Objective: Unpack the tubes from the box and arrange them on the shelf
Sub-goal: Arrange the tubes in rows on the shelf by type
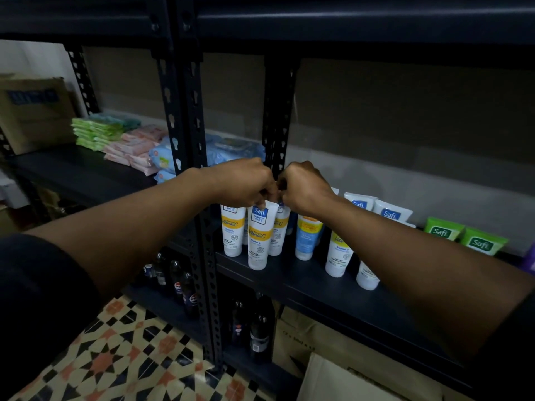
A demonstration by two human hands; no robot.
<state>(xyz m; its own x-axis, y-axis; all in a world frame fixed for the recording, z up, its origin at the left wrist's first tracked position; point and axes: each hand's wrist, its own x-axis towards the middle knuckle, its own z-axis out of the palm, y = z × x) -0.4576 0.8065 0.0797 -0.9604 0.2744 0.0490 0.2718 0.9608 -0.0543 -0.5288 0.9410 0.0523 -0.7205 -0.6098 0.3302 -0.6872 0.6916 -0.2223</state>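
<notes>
Several white Safi tubes with yellow bands stand cap-down on the dark shelf [304,282]. My left hand [246,182] pinches the top of the front white tube [258,235]. My right hand [304,188] grips the top of the white tube behind it [278,230]. Both hands meet above this cluster. A blue tube [307,238] and two more white tubes [337,254] stand to the right, partly behind my right forearm. Green Safi tubes [443,231] lean further right. A cardboard box [341,380] shows at the bottom, under the shelf.
A black slotted upright [191,134] stands just left of the tubes. Stacked wipe packs [127,140] and a carton [31,111] fill the left bay. Dark bottles [260,328] stand on the lower shelf. Patterned floor tiles [121,357] lie at the lower left.
</notes>
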